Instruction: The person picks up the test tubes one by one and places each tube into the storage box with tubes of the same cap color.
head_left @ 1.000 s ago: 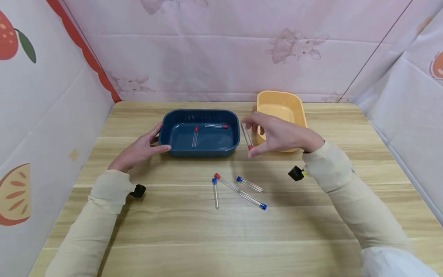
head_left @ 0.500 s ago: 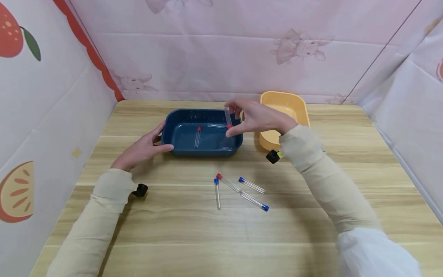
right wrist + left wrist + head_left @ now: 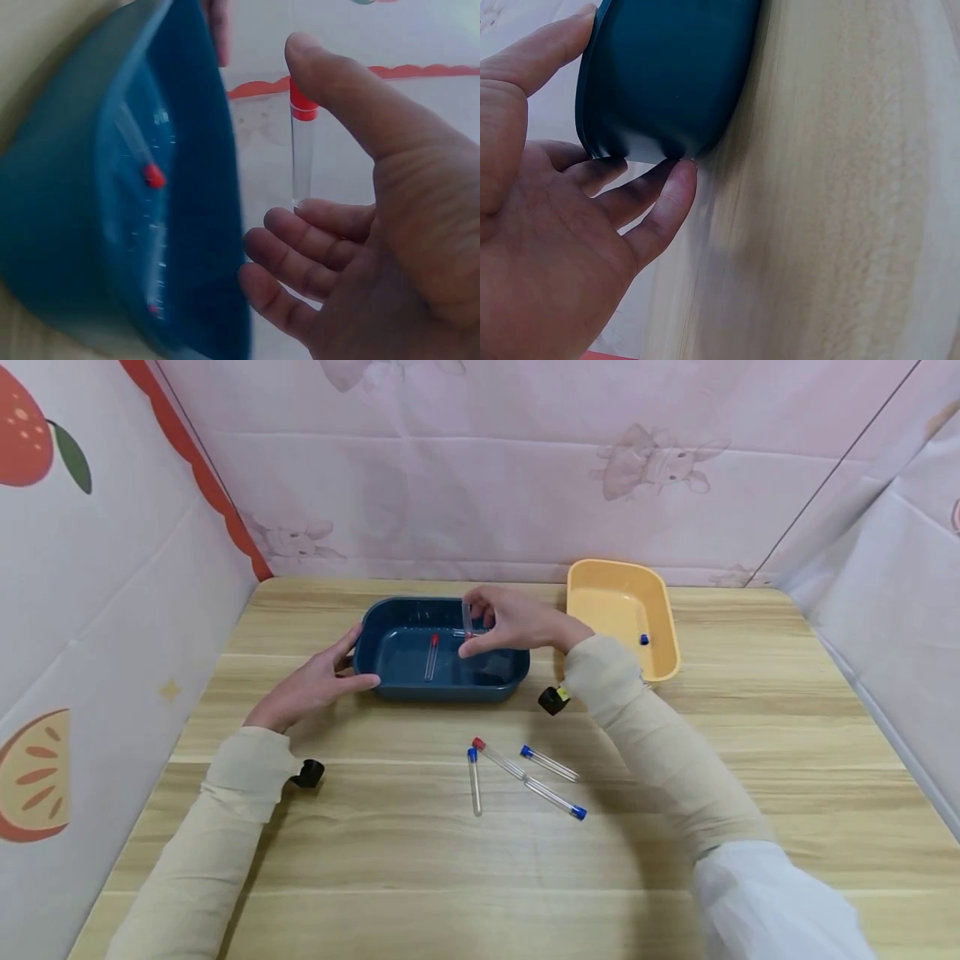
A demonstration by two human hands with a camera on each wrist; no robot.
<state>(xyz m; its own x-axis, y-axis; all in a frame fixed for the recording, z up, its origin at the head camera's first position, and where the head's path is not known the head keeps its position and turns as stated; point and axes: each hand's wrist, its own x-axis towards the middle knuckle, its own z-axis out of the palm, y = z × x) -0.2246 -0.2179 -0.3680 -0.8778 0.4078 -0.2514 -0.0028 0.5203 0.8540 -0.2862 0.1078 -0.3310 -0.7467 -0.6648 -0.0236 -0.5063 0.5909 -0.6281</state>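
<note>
My left hand (image 3: 307,692) holds the left end of a dark blue basin (image 3: 442,692). In the left wrist view, its thumb is at the rim and the other fingers (image 3: 671,206) press the end wall. Over the basin's right part, my right hand (image 3: 525,622) pinches a clear test tube (image 3: 301,154) lengthwise. The thumb is on the red cap (image 3: 304,101) and a fingertip on the rounded end. Inside the basin lies one red-capped tube (image 3: 431,660). A second red-capped tube (image 3: 156,255) in there is partly hidden by my right hand in the head view.
A yellow container (image 3: 600,606) stands at the back right, with a blue cap (image 3: 643,639) showing inside, partly behind my right sleeve. On the table in front lie a red-capped tube (image 3: 498,758) and three blue-capped tubes (image 3: 476,785). A fabric wall (image 3: 450,510) closes the back.
My right hand has carried the red-capped test tube leftward, from beside the yellow container to over the blue basin. The blue cap in the yellow container has come into sight. My left hand keeps its hold.
</note>
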